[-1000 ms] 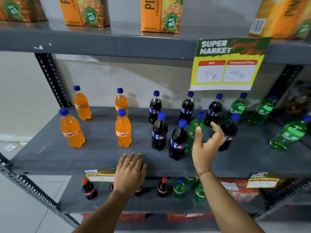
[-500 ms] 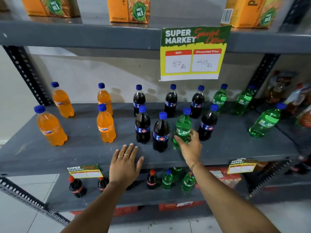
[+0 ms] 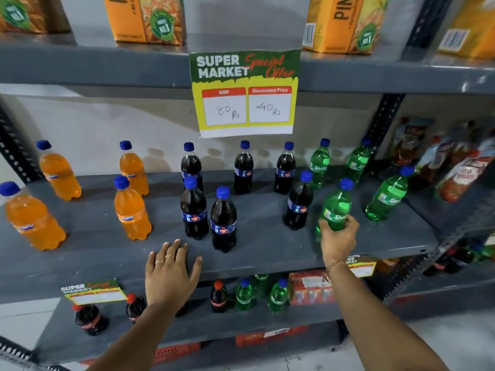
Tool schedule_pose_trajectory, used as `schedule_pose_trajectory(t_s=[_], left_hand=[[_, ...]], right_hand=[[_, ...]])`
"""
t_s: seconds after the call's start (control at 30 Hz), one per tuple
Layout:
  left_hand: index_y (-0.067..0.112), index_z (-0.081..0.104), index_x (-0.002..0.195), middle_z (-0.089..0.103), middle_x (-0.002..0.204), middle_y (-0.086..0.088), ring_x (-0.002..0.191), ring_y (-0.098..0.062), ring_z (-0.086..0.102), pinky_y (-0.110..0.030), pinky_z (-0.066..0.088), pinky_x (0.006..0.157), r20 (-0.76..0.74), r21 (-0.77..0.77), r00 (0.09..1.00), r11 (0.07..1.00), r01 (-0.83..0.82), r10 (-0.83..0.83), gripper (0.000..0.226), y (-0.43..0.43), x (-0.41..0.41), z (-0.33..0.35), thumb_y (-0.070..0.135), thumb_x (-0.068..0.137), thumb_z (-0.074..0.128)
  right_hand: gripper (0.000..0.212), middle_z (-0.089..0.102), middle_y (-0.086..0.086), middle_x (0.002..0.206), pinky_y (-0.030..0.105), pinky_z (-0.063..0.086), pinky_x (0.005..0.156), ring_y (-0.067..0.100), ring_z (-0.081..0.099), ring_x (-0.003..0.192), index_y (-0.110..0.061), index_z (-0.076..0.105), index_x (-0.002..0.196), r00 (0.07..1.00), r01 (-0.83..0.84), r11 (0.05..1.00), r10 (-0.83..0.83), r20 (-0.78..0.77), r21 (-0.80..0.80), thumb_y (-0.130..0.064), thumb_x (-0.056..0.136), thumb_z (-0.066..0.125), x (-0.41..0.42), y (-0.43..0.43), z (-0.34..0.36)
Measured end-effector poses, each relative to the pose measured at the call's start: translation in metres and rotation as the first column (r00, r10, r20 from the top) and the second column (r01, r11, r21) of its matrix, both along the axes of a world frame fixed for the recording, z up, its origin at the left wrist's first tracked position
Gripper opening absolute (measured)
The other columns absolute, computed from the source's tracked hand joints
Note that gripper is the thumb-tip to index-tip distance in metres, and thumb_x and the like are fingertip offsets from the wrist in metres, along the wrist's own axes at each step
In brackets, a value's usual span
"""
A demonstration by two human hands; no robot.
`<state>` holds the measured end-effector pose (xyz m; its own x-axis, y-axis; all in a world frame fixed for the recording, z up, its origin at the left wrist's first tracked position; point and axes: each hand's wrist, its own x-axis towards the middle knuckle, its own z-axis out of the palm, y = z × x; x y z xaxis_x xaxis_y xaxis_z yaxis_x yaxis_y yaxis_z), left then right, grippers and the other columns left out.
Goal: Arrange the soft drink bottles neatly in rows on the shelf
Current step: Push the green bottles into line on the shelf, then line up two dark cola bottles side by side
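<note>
Head view: our right hand (image 3: 338, 238) is wrapped around the lower part of a green bottle (image 3: 336, 207), which stands upright near the front of the shelf (image 3: 267, 253), just right of a dark cola bottle (image 3: 298, 203). Our left hand (image 3: 171, 274) lies flat and open, fingers spread, on the shelf's front edge, holding nothing, just in front of two more cola bottles (image 3: 209, 212). Orange bottles (image 3: 131, 207) stand farther left.

A green and yellow paper price sign (image 3: 245, 93) hangs in the middle. Above it stand orange cardboard juice cartons (image 3: 146, 18). Far right of it lie colourful snack packets (image 3: 460, 172).
</note>
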<state>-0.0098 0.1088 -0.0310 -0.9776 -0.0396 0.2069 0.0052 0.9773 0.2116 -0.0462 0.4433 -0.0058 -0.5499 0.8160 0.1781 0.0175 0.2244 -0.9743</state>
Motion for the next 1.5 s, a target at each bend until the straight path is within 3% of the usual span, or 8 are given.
schedule_pose_trajectory(t_s=[0.37, 0.47, 0.57, 0.73, 0.83, 1.0, 1.23, 1.5], left_hand=[[0.012, 0.054, 0.126, 0.05, 0.14, -0.008, 0.134, -0.028, 0.037, -0.048, 0.022, 0.112, -0.01, -0.009, 1.0, 1.0, -0.006, 0.006, 0.079, 0.003, -0.001, 0.006, 0.061, 0.078, 0.015], [0.012, 0.055, 0.125, 0.051, 0.139, -0.009, 0.133, -0.028, 0.039, -0.048, 0.023, 0.112, -0.014, -0.008, 1.0, 1.0, -0.007, 0.007, 0.078, 0.006, 0.001, 0.007, 0.06, 0.078, 0.017], [0.013, 0.055, 0.124, 0.053, 0.137, -0.007, 0.132, -0.027, 0.039, -0.046, 0.022, 0.112, 0.002, 0.019, 0.999, 0.999, -0.045, 0.045, 0.077, 0.008, 0.0, 0.009, 0.061, 0.076, 0.019], [0.01, 0.058, 0.108, 0.062, 0.111, -0.012, 0.111, -0.033, 0.049, -0.044, 0.038, 0.098, 0.047, 0.249, 0.988, 0.956, -0.153, 0.146, 0.049, 0.014, -0.02, 0.022, 0.051, 0.08, 0.059], [0.007, 0.052, 0.116, 0.058, 0.114, -0.015, 0.109, -0.033, 0.049, -0.047, 0.043, 0.094, 0.109, 0.472, 0.979, 0.857, -0.205, 0.174, 0.058, 0.014, -0.033, 0.032, 0.045, 0.076, 0.068], [0.014, 0.057, 0.109, 0.066, 0.11, -0.009, 0.105, -0.029, 0.057, -0.047, 0.047, 0.089, 0.093, 0.668, 0.987, 0.727, -0.161, 0.134, 0.049, 0.015, -0.046, 0.037, 0.039, 0.072, 0.075], [0.019, 0.058, 0.117, 0.067, 0.114, -0.01, 0.111, -0.032, 0.054, -0.05, 0.043, 0.096, 0.136, 0.66, 0.974, 0.717, -0.227, 0.183, 0.056, 0.015, -0.054, 0.029, 0.051, 0.072, 0.07], [0.024, 0.058, 0.119, 0.068, 0.115, -0.007, 0.112, -0.032, 0.054, -0.051, 0.043, 0.097, 0.109, 0.678, 0.981, 0.709, -0.192, 0.162, 0.057, 0.012, -0.054, 0.025, 0.053, 0.072, 0.069]], right_hand=[[0.05, 0.058, 0.021, 0.121, 0.049, 0.047, 0.097, 0.036, 0.057, 0.109, -0.007, 0.049, 0.12, 0.997, -0.057, 0.998, 0.059, 0.047, -0.033, -0.008, 0.074, 0.069, -0.043, 0.061, 0.003], [0.071, 0.032, 0.013, 0.149, 0.035, 0.027, 0.112, 0.027, 0.032, 0.136, -0.011, 0.026, 0.141, 0.999, -0.05, 0.99, 0.052, 0.005, -0.129, -0.013, 0.081, 0.063, -0.031, 0.043, 0.007], [0.075, 0.022, 0.013, 0.15, 0.021, 0.022, 0.107, 0.018, 0.024, 0.136, -0.011, 0.019, 0.142, 0.982, -0.076, 0.993, 0.058, -0.18, -0.094, -0.02, 0.081, 0.061, -0.004, -0.018, 0.004], [0.074, 0.04, -0.001, 0.128, 0.007, 0.03, 0.1, 0.002, 0.04, 0.118, -0.017, 0.037, 0.13, 0.788, -0.597, 0.792, 0.609, -0.094, 0.13, -0.054, 0.072, 0.064, 0.021, -0.128, -0.001], [0.078, 0.041, -0.003, 0.122, 0.021, 0.038, 0.099, 0.008, 0.043, 0.115, -0.021, 0.039, 0.125, 0.664, -0.746, 0.651, 0.743, 0.083, 0.139, -0.049, 0.062, 0.076, 0.013, -0.161, 0.001], [0.057, 0.047, -0.003, 0.108, 0.038, 0.047, 0.095, 0.016, 0.053, 0.104, -0.028, 0.046, 0.104, 0.711, -0.703, 0.705, 0.698, 0.085, 0.092, -0.02, 0.06, 0.081, 0.001, -0.169, -0.005], [0.057, 0.06, -0.011, 0.102, 0.01, 0.048, 0.08, -0.006, 0.059, 0.092, -0.03, 0.047, 0.108, 0.807, -0.589, 0.805, 0.59, -0.01, -0.066, -0.005, 0.066, 0.077, -0.024, -0.138, -0.007], [0.071, 0.054, -0.017, 0.101, 0.023, 0.043, 0.089, 0.005, 0.056, 0.098, -0.016, 0.038, 0.125, 0.842, -0.537, 0.835, 0.539, -0.012, -0.119, -0.004, 0.067, 0.077, -0.034, -0.127, -0.014]])
